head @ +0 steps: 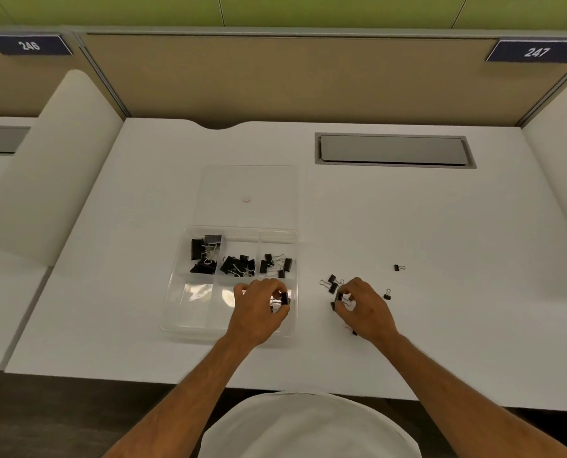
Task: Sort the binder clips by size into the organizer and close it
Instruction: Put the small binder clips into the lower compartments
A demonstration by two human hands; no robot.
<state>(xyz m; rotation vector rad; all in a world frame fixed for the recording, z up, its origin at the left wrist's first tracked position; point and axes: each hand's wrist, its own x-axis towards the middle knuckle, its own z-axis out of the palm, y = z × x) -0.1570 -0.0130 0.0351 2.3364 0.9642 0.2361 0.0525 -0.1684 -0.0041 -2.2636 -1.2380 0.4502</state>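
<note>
Your left hand is curled over the near right compartment of the clear organizer, with thumb and fingertips pinched on a small black binder clip held just above that compartment's floor. Your right hand rests on the white desk to the right of the organizer, fingers closed around another small clip; a few wire handles show between the fingers, so you may have more than one there, though I cannot tell how many.

Just beyond your right fingertips lies a little cluster of loose clips, touching one another. One more clip sits just to the right of your right hand, and another lies farther back and to the right, well apart from the rest. A dark bit pokes out under your right wrist, too hidden to identify.

In the organizer, the far row holds three sorted groups: the largest clips in the left compartment, medium clips in the middle, and smaller clips in the right. The near left and near middle compartments show only glare. The transparent lid lies open flat on the desk behind the tray, with a small pinkish spot near its middle.
</note>
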